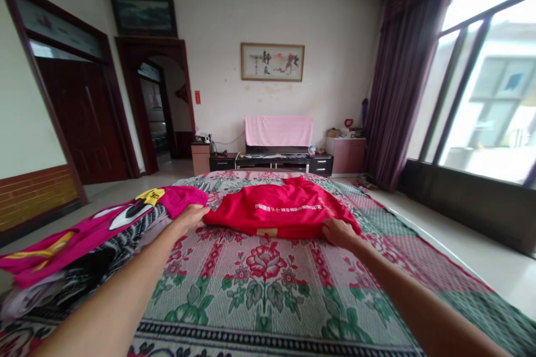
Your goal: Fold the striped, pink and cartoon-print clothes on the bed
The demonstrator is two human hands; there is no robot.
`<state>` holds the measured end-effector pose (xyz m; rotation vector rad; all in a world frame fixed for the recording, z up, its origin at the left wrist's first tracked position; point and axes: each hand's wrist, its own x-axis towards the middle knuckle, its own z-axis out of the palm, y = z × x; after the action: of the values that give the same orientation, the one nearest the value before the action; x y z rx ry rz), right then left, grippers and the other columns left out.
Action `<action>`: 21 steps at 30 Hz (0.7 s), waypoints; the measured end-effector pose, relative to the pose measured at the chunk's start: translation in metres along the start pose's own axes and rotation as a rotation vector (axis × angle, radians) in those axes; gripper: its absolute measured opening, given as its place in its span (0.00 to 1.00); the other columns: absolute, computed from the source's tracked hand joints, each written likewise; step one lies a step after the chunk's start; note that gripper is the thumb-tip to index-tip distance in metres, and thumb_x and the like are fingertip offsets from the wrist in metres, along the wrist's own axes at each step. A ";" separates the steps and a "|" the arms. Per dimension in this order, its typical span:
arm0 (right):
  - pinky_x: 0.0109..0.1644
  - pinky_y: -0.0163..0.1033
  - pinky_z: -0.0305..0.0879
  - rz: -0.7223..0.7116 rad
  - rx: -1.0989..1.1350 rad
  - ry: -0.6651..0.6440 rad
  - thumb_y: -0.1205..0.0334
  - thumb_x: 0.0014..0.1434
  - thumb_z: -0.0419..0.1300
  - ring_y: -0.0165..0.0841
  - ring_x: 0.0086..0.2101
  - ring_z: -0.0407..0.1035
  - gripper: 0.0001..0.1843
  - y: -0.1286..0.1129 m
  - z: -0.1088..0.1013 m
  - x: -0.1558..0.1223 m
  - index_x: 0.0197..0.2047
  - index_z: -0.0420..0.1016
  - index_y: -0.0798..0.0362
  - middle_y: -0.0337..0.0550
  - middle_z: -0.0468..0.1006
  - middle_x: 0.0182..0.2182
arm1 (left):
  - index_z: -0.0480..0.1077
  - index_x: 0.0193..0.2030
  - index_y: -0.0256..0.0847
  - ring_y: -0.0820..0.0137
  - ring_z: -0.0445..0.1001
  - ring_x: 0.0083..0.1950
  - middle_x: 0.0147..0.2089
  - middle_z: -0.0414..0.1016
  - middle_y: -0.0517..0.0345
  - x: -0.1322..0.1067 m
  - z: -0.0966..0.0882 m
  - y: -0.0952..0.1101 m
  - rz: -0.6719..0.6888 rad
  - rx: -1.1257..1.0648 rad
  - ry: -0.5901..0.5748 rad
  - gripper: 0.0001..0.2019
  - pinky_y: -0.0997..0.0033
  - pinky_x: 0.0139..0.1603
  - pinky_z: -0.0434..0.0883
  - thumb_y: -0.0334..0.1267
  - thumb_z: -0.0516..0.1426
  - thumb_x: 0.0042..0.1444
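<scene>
A red shirt (276, 206) with a line of white lettering lies spread and somewhat rumpled across the flowered bed cover (268, 284). A small tan patch shows at its near edge. My left hand (195, 216) is closed on the shirt's left end, fingers partly hidden. At the near right edge, my right hand (340, 232) has its fingers closed on the cloth. Left of my left arm lies a pile of clothes with a bright pink garment (121, 217) on top, printed with a yellow and white cartoon figure. Black-and-white patterned cloth (100, 256) shows beneath it.
Beyond the bed stands a low dark cabinet (224, 163) with a pink cloth (278, 131) draped over something on it. A purple curtain (408, 78) and large windows are on the right. Tiled floor (427, 223) runs along the bed's right side; doorways are at left.
</scene>
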<state>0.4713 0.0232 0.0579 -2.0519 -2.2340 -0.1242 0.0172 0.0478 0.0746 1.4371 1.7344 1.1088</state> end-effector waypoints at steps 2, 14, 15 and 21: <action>0.36 0.40 0.60 0.014 -0.009 -0.017 0.62 0.59 0.47 0.39 0.36 0.72 0.15 0.003 -0.003 0.007 0.36 0.75 0.55 0.50 0.77 0.34 | 0.71 0.26 0.37 0.66 0.72 0.31 0.26 0.74 0.56 0.000 0.004 0.008 0.005 -0.008 -0.035 0.17 0.73 0.26 0.65 0.51 0.61 0.37; 0.43 0.50 0.61 0.153 -0.049 0.364 0.67 0.50 0.53 0.43 0.39 0.70 0.09 0.039 0.024 -0.007 0.31 0.75 0.52 0.50 0.77 0.35 | 0.72 0.36 0.36 0.67 0.75 0.36 0.35 0.78 0.51 -0.025 -0.006 -0.003 -0.056 -0.215 -0.139 0.22 0.73 0.32 0.66 0.51 0.63 0.38; 0.42 0.49 0.61 0.172 -0.025 0.363 0.66 0.50 0.53 0.42 0.37 0.71 0.09 0.040 0.019 -0.005 0.31 0.74 0.52 0.49 0.78 0.32 | 0.72 0.36 0.36 0.67 0.75 0.36 0.34 0.78 0.51 -0.028 -0.009 0.001 -0.041 -0.231 -0.157 0.22 0.74 0.32 0.66 0.51 0.63 0.38; 0.32 0.39 0.64 0.163 0.225 0.334 0.57 0.50 0.61 0.38 0.28 0.71 0.07 0.067 -0.010 -0.025 0.32 0.74 0.50 0.43 0.76 0.24 | 0.72 0.33 0.38 0.64 0.76 0.28 0.29 0.78 0.52 -0.065 -0.047 0.032 -0.081 -0.205 -0.467 0.19 0.73 0.24 0.66 0.51 0.63 0.42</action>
<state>0.5405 0.0028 0.0637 -1.9200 -1.7925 -0.1780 0.0048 -0.0238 0.1211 1.3532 1.2994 0.8004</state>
